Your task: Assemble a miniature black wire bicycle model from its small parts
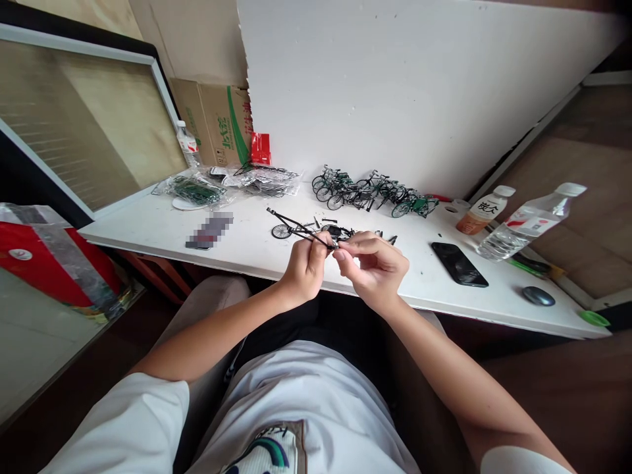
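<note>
White shirt [316, 382] nearest; 1 black frame [296, 226] pinched by left hand [303, 270] and right hand [379, 266] fingertips; bicycles [380, 191] assembled, parts [336, 231] left loose.

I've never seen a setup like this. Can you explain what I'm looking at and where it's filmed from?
There's no machine: these are a person's bare hands, seen in one picture from a camera worn on the head, looking forward and down. The left hand holds a thin black frame; the right hand's fingertips pinch at its near end, where details are too small to tell. On the white table lie loose parts, including a spoked wheel. Behind are assembled miniature bicycles and bagged parts; a black phone lies right.
</note>
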`<action>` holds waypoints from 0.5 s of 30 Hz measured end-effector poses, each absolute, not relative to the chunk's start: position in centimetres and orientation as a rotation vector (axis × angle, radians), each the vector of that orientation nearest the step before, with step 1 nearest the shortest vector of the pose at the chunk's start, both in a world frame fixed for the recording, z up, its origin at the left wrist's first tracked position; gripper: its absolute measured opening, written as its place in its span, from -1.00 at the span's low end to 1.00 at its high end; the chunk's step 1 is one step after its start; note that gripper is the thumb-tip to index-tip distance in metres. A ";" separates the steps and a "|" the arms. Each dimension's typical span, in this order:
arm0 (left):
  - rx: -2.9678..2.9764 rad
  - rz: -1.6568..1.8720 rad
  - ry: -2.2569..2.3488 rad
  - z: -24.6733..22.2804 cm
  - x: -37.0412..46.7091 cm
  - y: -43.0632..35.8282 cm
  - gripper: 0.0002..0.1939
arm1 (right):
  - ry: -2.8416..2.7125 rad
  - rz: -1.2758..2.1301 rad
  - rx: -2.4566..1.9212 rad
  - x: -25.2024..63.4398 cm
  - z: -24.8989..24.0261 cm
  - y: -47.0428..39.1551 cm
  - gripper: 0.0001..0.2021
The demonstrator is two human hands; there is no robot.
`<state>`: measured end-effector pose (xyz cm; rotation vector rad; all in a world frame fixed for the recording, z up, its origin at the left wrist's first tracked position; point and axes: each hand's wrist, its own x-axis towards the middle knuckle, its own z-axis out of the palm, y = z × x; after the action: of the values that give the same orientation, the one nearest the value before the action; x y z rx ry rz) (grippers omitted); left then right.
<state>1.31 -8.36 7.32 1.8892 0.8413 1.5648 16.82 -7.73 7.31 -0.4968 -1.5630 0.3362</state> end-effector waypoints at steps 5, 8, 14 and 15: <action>1.924 1.567 0.879 7.0 1.4 -8.4 -0.43 | -1.552 0.283 -0.501 16.5 6.8 -7.4 -0.84; 1.910 1.575 0.867 6.5 1.5 -8.3 -0.43 | -1.543 0.305 -0.504 16.2 6.4 -7.2 -0.84; 1.917 1.585 0.803 6.1 1.4 -7.8 -0.45 | -1.520 0.410 -0.458 16.0 5.9 -7.3 -0.86; 1.945 1.588 0.811 6.2 1.2 -7.6 -0.46 | -1.524 0.435 -0.480 16.1 5.9 -7.2 -0.84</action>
<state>1.17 -7.57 6.18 1.9448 0.8115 1.5880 16.11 -7.22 5.93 -0.4801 -1.5239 0.4348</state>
